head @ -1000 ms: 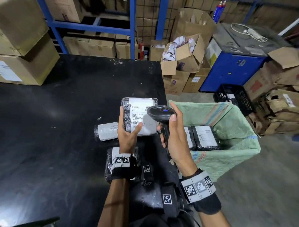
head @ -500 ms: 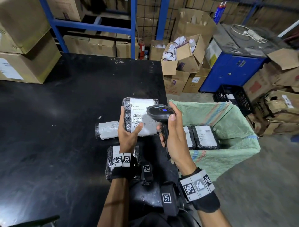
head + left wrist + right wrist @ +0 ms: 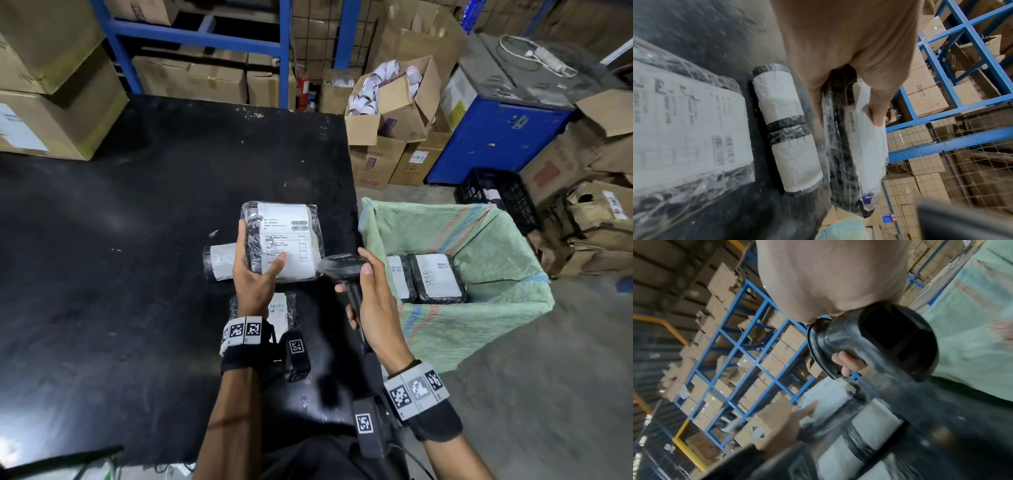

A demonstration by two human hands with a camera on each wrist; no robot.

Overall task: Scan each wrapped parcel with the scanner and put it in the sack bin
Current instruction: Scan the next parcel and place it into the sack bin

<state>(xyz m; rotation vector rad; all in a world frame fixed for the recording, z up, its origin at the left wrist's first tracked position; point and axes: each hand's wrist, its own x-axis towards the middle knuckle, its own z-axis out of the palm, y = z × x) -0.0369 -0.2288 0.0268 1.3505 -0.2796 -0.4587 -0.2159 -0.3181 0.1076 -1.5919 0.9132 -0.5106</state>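
Observation:
My left hand (image 3: 255,274) grips a black film-wrapped parcel (image 3: 291,240) with a white label, held above the black table (image 3: 137,240), thumb on the label. The same held parcel (image 3: 857,146) shows edge-on in the left wrist view. My right hand (image 3: 370,298) grips the handle of a black scanner (image 3: 342,269), its head just below and right of the parcel. The scanner (image 3: 875,344) fills the right wrist view. A rolled parcel (image 3: 219,257) and a flat parcel (image 3: 279,305) lie on the table. The green sack bin (image 3: 479,260) at the right holds two parcels (image 3: 435,277).
Cardboard boxes (image 3: 51,102) stand on the table's far left. Blue shelving (image 3: 205,34) with boxes runs along the back. An open box of tape rolls (image 3: 390,92), a blue cabinet (image 3: 496,137) and a black crate (image 3: 496,195) stand beyond the sack bin.
The scanner has come down and back from over the parcel's label to its lower right edge. The left hand still holds the parcel in about the same place.

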